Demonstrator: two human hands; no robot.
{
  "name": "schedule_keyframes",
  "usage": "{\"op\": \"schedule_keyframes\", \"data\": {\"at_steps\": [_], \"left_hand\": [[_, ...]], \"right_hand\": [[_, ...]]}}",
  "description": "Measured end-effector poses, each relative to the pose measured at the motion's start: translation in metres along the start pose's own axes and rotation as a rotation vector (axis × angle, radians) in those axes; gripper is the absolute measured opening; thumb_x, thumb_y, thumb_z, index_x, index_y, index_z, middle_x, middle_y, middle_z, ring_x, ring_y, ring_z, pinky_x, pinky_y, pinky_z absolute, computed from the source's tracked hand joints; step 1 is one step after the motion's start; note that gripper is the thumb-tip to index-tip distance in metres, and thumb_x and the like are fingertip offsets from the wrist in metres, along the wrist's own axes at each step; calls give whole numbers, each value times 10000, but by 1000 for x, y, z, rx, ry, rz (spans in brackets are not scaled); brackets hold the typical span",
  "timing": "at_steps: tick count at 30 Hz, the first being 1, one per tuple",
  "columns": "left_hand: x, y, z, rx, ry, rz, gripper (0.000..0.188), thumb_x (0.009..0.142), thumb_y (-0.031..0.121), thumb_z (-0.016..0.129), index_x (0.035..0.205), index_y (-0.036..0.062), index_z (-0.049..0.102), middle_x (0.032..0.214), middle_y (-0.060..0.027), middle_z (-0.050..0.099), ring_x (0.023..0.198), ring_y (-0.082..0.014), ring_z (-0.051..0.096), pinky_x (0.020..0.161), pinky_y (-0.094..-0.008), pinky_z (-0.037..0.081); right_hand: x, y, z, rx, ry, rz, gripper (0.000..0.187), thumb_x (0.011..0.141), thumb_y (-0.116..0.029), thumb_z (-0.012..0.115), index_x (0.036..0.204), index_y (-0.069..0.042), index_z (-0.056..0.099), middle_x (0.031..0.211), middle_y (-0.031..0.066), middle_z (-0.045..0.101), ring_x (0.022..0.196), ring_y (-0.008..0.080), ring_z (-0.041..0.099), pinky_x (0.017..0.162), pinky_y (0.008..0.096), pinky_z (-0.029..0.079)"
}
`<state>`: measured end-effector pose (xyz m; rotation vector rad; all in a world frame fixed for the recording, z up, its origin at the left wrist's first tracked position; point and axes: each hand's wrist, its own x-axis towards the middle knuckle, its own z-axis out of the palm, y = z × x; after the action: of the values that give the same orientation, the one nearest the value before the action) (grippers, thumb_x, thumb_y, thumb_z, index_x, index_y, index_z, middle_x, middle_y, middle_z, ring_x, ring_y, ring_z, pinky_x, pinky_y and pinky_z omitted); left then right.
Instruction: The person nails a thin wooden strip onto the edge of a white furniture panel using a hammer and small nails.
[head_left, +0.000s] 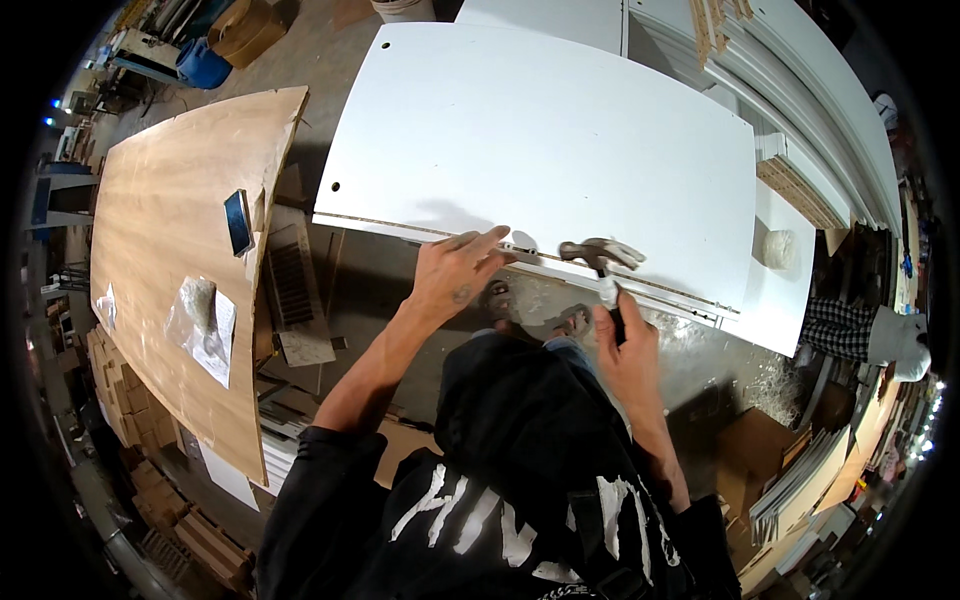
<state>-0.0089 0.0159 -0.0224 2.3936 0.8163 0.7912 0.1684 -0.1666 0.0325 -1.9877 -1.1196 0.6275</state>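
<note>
In front of me lies a large white board [540, 130] with a raw brown edge on my side. A thin strip with small metal fittings [640, 282] runs along that near edge. My left hand [460, 268] is at the edge, its fingers closed around the strip's left part; the fingertips partly hide what is between them. My right hand [628, 345] grips the dark handle of a claw hammer [598, 252]. The hammer's head is over the board's edge, to the right of my left hand. I cannot tell whether it touches the strip.
To the left stands a wood-faced panel [180, 190] carrying a phone [238, 222] and a plastic bag [195, 310] with paper. A roll of clear tape [779, 249] sits at the right. White boards [800, 120] are stacked at the back right. Another person's checked sleeve [840, 328] shows at far right.
</note>
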Motion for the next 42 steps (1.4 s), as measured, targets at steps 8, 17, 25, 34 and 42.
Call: {"op": "schedule_keyframes", "data": {"at_steps": [8, 17, 25, 34, 42], "left_hand": [[-1, 3, -2, -20, 22, 26, 201, 774, 59, 739, 973, 81, 719, 780, -74, 699, 657, -227, 679, 553, -307, 520], [-5, 4, -3, 80, -15, 67, 210, 773, 63, 723, 980, 90, 701, 803, -65, 706, 698, -213, 688, 566, -316, 531], [-4, -1, -2, 99, -25, 123, 262, 752, 68, 727, 1009, 90, 683, 802, -48, 697, 697, -213, 677, 575, -324, 534], [-6, -13, 1, 230, -84, 261, 314, 779, 62, 686, 1090, 79, 639, 811, -63, 681, 724, -228, 671, 624, -330, 546], [-3, -5, 2, 157, -63, 190, 272, 782, 70, 689, 1052, 53, 657, 837, -58, 686, 723, -205, 673, 613, -316, 549]], "right_hand": [[19, -30, 14, -17, -58, -69, 309, 955, -230, 598, 1155, 2, 558, 678, 167, 588, 602, 349, 596, 543, 396, 450], [18, -19, 13, -49, -4, -81, 289, 965, -235, 578, 1139, -5, 567, 662, 167, 600, 577, 353, 610, 531, 401, 454], [7, -14, 12, -40, 3, -58, 308, 959, -222, 585, 1160, 11, 562, 683, 184, 609, 608, 377, 620, 530, 400, 462], [3, -12, 10, 0, 3, -35, 304, 954, -210, 595, 1163, 9, 563, 677, 182, 598, 587, 369, 602, 534, 386, 455], [0, -10, 10, -8, 16, -46, 323, 948, -199, 603, 1190, 12, 560, 667, 186, 588, 569, 364, 588, 529, 384, 448]]}}
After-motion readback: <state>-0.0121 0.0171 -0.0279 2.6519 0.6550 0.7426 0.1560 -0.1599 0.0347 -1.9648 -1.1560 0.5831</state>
